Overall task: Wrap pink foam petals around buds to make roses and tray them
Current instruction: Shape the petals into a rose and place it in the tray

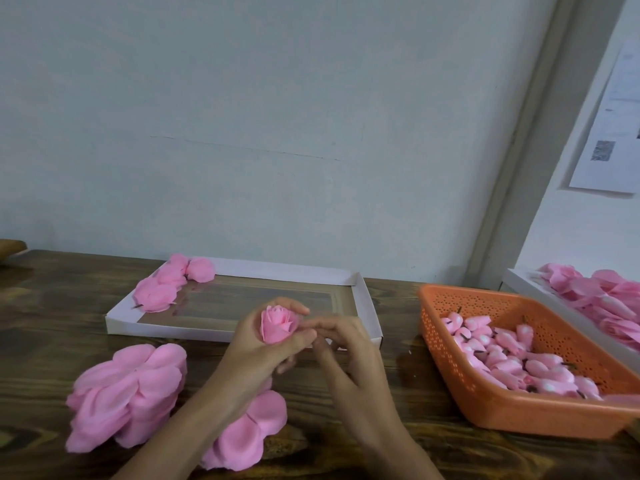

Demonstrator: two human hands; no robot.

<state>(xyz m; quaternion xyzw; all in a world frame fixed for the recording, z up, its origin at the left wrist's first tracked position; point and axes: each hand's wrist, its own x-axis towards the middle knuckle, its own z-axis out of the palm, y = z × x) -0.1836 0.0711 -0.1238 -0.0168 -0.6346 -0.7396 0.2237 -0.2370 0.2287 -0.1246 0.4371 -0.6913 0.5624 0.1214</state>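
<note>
My left hand [266, 344] grips a pink foam rose [277, 323] upright, fingers curled around its petals, above the table's middle. My right hand [341, 344] is close beside it, its fingertips touching the rose's right side. A stack of loose pink petals [128, 389] lies at the left, and a flat petal piece [246, 434] lies under my left forearm. The white cardboard tray [242, 332] behind my hands holds several finished roses [173, 285] in its far left corner. An orange basket [512, 410] at the right holds several pink buds [512, 358].
A second white tray [540, 296] with pink roses stands at the far right edge. The dark wooden table [52, 323] meets a pale wall at the back. A paper sheet [613, 133] hangs on the right wall.
</note>
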